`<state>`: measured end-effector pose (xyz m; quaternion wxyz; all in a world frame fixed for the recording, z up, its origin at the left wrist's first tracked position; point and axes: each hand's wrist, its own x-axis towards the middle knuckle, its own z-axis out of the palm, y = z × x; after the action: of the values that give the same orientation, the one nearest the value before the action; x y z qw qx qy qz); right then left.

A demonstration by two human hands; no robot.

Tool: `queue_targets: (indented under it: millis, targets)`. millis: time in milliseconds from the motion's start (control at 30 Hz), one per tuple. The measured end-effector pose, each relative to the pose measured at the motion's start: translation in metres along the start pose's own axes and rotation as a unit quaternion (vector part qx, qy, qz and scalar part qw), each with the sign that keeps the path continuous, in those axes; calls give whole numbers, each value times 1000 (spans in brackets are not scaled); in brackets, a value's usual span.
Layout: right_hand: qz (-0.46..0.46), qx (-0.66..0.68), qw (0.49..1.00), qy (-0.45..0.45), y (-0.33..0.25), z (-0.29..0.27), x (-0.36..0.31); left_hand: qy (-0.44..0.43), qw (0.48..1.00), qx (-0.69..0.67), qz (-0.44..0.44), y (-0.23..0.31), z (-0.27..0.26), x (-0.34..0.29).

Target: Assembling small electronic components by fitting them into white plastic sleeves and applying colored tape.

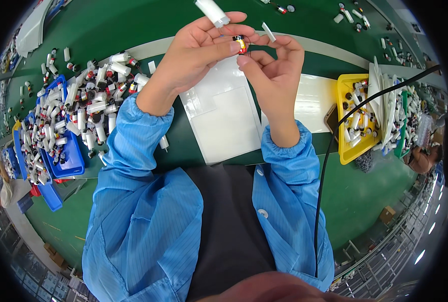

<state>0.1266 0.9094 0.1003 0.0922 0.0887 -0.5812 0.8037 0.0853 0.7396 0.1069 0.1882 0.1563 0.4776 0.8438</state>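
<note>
My left hand point(196, 53) pinches a small cylindrical part point(241, 45), black on top with yellow and red below, between thumb and fingers. A white cylinder point(212, 12) with a greyish end sticks up from the fingers of that same hand. Close on the right, my right hand point(279, 68) has its fingers bent, with a thin white strip point(268, 32) held between them. Its thumb and fingertips are near the small part, where thin dark wires show. Both hands are raised above a white sheet in a clear sleeve point(224, 123).
A heap of white cylinders with red and black ends point(95, 100) lies left, spilling over blue bins point(70, 153). On the right stands a yellow bin point(343, 146) of similar parts, a phone point(330, 120) beside it. A black cable point(329, 151) crosses the right side.
</note>
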Motion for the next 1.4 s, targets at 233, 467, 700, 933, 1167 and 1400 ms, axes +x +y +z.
queue_targets:
  millis: [233, 467, 700, 933, 1167, 1400]
  targets:
    - [-88, -132, 987, 24, 11, 0, 3, 26, 992, 121, 31, 3, -1, -1]
    - [-177, -221, 958, 33, 17, 3, 0, 53, 986, 157, -29, 9, -3, -1]
    - [-215, -283, 934, 29, 27, -3, -7, 46, 995, 89, -20, 0, -10, 0]
    - [-226, -277, 933, 31, 23, 0, -7, 44, 990, 133, -1, 4, -7, -1]
    - [-199, -210, 957, 16, 10, -11, 8, 23, 980, 197, 11, 9, -8, -1]
    - [71, -36, 994, -81, -14, -17, 21, -8, 990, 142, -16, 9, -12, 0]
